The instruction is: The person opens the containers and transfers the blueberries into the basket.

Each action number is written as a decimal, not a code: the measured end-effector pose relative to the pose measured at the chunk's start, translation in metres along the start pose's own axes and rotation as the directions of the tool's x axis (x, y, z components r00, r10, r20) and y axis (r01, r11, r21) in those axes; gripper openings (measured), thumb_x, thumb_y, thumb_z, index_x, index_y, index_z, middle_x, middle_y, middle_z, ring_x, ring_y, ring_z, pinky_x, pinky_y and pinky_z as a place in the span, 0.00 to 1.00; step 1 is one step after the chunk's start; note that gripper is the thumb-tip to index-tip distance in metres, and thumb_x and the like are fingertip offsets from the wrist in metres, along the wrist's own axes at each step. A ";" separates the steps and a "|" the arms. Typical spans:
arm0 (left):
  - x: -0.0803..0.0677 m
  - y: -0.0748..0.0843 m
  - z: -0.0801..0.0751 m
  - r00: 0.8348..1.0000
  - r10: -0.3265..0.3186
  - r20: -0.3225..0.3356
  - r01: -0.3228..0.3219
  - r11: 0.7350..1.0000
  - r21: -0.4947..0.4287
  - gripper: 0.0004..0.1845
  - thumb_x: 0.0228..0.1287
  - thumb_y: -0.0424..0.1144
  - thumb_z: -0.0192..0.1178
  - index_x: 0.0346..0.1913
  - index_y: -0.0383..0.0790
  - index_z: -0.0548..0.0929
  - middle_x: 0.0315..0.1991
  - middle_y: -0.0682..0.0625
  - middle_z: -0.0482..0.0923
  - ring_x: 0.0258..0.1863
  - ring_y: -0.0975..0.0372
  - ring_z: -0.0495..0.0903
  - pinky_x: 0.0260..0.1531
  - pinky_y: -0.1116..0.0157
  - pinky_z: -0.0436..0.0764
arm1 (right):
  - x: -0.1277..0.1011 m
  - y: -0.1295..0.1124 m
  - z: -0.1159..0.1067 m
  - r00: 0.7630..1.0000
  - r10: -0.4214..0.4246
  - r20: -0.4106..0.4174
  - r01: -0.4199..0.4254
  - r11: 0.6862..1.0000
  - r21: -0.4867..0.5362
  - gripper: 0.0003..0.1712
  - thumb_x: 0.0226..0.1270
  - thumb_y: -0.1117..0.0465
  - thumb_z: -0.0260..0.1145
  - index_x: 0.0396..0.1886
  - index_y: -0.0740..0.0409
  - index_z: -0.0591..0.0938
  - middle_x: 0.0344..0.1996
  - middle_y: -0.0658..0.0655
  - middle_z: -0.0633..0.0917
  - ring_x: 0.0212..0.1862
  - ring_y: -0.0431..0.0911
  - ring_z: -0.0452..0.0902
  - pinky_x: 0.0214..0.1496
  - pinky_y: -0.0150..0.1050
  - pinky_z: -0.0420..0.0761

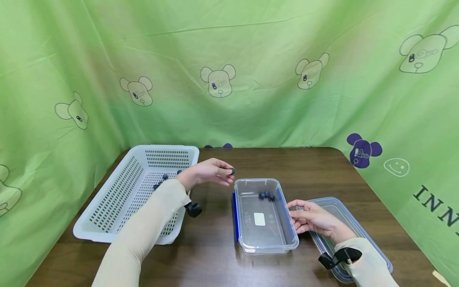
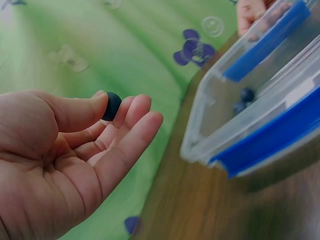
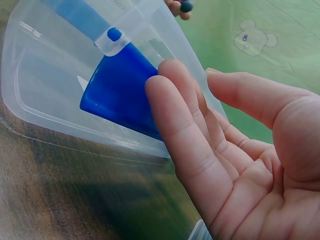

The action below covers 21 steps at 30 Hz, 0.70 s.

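A single dark blueberry (image 2: 113,106) is pinched between the thumb and fingertips of my left hand (image 1: 211,172). That hand hovers just off the far left corner of a clear plastic food container (image 1: 258,237). Inside the container, several blueberries (image 1: 267,195) lie together toward its far end. My right hand (image 1: 313,218) is at the container's right side, thumb near the rim. In the right wrist view its nearly straight fingers touch the blue side clip (image 3: 120,90), which hangs down unlatched. Another blue clip (image 1: 235,217) hangs along the left side.
A white slotted basket (image 1: 94,204) stands to the left with several blueberries (image 1: 165,176) in it, partly hidden by my left arm. On the right, the container's clear lid (image 1: 333,206) lies on the brown wooden table (image 1: 204,255) under my right wrist. Green printed cloth (image 1: 258,115) hangs behind.
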<state>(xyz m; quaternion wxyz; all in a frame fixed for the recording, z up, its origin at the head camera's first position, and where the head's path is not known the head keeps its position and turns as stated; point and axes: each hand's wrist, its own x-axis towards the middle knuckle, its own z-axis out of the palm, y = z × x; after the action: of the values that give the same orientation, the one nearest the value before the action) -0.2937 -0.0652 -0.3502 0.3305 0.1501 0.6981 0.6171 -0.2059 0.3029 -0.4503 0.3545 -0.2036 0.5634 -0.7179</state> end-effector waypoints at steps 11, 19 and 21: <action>-0.039 -0.005 -0.062 0.989 0.053 -0.137 -0.059 0.997 -0.043 0.16 0.77 0.25 0.44 0.60 0.17 0.65 0.41 0.40 0.80 0.41 0.58 0.83 0.59 0.54 0.79 | 0.000 -0.003 0.001 1.000 0.006 -0.001 -0.006 1.000 0.003 0.14 0.79 0.71 0.48 0.55 0.54 0.74 0.33 0.55 0.86 0.35 0.43 0.85 0.40 0.37 0.88; -0.074 -0.024 -0.118 0.961 0.065 -0.269 -0.103 0.986 -0.128 0.12 0.77 0.25 0.43 0.57 0.20 0.66 0.37 0.48 0.83 0.39 0.62 0.85 0.55 0.61 0.82 | -0.001 -0.006 0.002 1.000 0.017 -0.001 -0.017 1.000 0.008 0.14 0.79 0.71 0.48 0.55 0.54 0.74 0.33 0.55 0.87 0.35 0.43 0.85 0.40 0.37 0.88; -0.083 -0.030 -0.129 0.956 0.050 -0.289 -0.094 0.985 -0.143 0.14 0.78 0.25 0.43 0.59 0.19 0.64 0.36 0.48 0.84 0.39 0.62 0.85 0.54 0.62 0.82 | -0.002 -0.006 0.001 1.000 0.026 -0.006 -0.025 1.000 0.009 0.13 0.79 0.71 0.48 0.54 0.54 0.74 0.33 0.55 0.87 0.35 0.43 0.85 0.40 0.37 0.88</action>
<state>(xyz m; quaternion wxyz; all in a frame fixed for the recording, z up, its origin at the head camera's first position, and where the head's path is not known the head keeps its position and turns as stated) -0.3103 -0.2204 -0.3540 0.2148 0.0592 0.6822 0.6964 -0.2055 0.3039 -0.4438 0.3628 -0.1927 0.5640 -0.7164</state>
